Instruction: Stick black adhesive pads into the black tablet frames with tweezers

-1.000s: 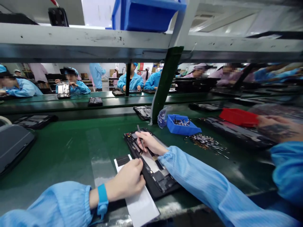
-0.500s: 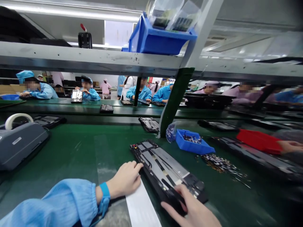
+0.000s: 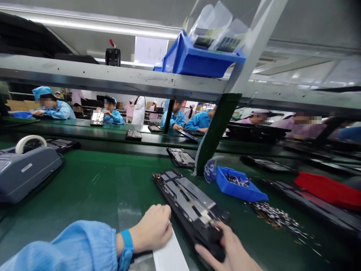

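Observation:
A tablet [image 3: 194, 201] with its back off shows grey battery cells and black ribbon cables. It lies slantwise on the green bench, its body thick and dark along the left side. My right hand [image 3: 229, 246] grips its near end, thumb on the left and fingers over the right corner. Beside the tablet's left edge my left hand [image 3: 153, 227] is curled closed, knuckles up; whatever its fingers hold is hidden. Under that hand runs a white strip [image 3: 170, 252], perhaps paper. A blue band circles my left wrist.
A blue bin [image 3: 239, 188] of small parts stands right of the tablet, near a loose pile of metal parts [image 3: 282, 218]. A red tray [image 3: 328, 190] lies farther right. A grey tape dispenser [image 3: 31, 169] sits left. Beyond the post [image 3: 217, 131], several people work.
The tablet's near end has swung a little left, with my right hand now closed round its corner. My left fingers have curled in from the tablet's edge. The whole view has shifted slightly.

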### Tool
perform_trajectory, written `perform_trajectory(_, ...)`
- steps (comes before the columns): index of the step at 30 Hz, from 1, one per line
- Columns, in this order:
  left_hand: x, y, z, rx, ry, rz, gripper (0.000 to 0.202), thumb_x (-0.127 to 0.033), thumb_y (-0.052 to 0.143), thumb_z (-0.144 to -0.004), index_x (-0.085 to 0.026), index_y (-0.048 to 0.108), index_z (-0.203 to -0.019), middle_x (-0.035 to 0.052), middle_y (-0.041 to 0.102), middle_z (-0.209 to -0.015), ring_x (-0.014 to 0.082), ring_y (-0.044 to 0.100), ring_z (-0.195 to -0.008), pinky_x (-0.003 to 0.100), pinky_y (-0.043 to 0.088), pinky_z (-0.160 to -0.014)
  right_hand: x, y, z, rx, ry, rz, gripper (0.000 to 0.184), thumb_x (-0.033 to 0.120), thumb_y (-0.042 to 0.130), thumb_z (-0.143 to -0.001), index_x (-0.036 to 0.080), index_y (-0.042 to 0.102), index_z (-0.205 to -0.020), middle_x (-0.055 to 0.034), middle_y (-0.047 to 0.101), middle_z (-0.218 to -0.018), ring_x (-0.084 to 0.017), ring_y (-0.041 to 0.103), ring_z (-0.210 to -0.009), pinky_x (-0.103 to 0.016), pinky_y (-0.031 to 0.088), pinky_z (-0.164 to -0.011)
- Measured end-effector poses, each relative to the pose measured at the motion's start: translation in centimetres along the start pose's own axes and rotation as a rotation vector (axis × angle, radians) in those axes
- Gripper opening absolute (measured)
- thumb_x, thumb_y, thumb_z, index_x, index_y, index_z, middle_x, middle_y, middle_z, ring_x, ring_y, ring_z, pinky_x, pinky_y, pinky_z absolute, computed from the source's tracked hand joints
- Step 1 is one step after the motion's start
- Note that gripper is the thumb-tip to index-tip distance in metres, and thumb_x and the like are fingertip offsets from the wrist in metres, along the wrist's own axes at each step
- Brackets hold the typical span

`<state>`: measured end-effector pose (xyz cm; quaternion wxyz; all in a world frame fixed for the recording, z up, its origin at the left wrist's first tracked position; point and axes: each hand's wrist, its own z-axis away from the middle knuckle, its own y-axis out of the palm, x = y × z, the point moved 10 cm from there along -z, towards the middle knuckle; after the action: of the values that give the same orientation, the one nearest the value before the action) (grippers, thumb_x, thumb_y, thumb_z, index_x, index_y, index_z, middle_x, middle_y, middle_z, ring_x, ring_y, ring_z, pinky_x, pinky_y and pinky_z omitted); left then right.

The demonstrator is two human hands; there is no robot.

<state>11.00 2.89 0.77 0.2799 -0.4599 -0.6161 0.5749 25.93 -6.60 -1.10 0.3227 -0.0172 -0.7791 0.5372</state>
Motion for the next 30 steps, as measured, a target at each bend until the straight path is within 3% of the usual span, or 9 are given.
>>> perform_trajectory(5,-0.1,0.0,0.0,-0.032,0.026,-0.014,0.008,-0.014,0.041,-0.078,-0.018,0.041,-0.085,0.0061,0.054,-0.086,0.0196,0.050,-0.078,0.033,0.043,-0.071,5.0,2.5,-8.2,0.014,-0.174,0.194,0.042,0.043,0.043,-0.080,0.021,0.050,-0.115,-0.0101,0.053,-0.100,-0.022,0.063,-0.067,-0.034,0.046,-0.063)
perform_trajectory(10,-0.3,0.1,0.0,-0.061,0.059,-0.028,0.006,-0.014,0.042,-0.077,-0.018,0.041,-0.082,0.0040,0.055,-0.084,0.0179,0.049,-0.076,0.031,0.041,-0.070,8.7,5.5,-15.0,0.025,-0.329,0.134,0.036,0.030,0.046,-0.079,0.020,0.051,-0.114,-0.0086,0.058,-0.102,-0.022,0.061,-0.085,-0.030,0.042,-0.071)
perform_trajectory(22,0.1,0.1,0.3,-0.039,0.035,0.021,0.007,-0.012,0.042,-0.079,-0.018,0.043,-0.082,0.0040,0.054,-0.085,0.0171,0.047,-0.076,0.030,0.039,-0.070,16.6,11.4,-22.7,0.041,-0.445,0.036,0.032,0.023,0.050,-0.082,0.024,0.054,-0.114,-0.0033,0.064,-0.105,-0.019,0.059,-0.093,-0.025,0.041,-0.073)
perform_trajectory(26,0.5,0.4,0.2,-0.011,0.018,0.012,0.007,-0.012,0.043,-0.078,-0.018,0.043,-0.081,0.0044,0.055,-0.086,0.0172,0.048,-0.077,0.030,0.039,-0.070,16.8,10.8,-24.0,-0.036,-0.390,0.016,0.029,0.025,0.048,-0.086,0.020,0.054,-0.115,-0.0067,0.060,-0.109,-0.018,0.059,-0.092,-0.027,0.043,-0.073)
perform_trajectory(30,0.8,0.6,0.0,0.005,0.023,0.006,0.008,-0.012,0.043,-0.076,-0.018,0.042,-0.081,0.0041,0.055,-0.086,0.0169,0.048,-0.077,0.030,0.040,-0.071,12.5,7.9,-24.4,-0.114,-0.270,0.024,0.025,0.026,0.045,-0.090,0.020,0.060,-0.109,-0.0080,0.059,-0.110,-0.018,0.059,-0.096,-0.025,0.043,-0.077)
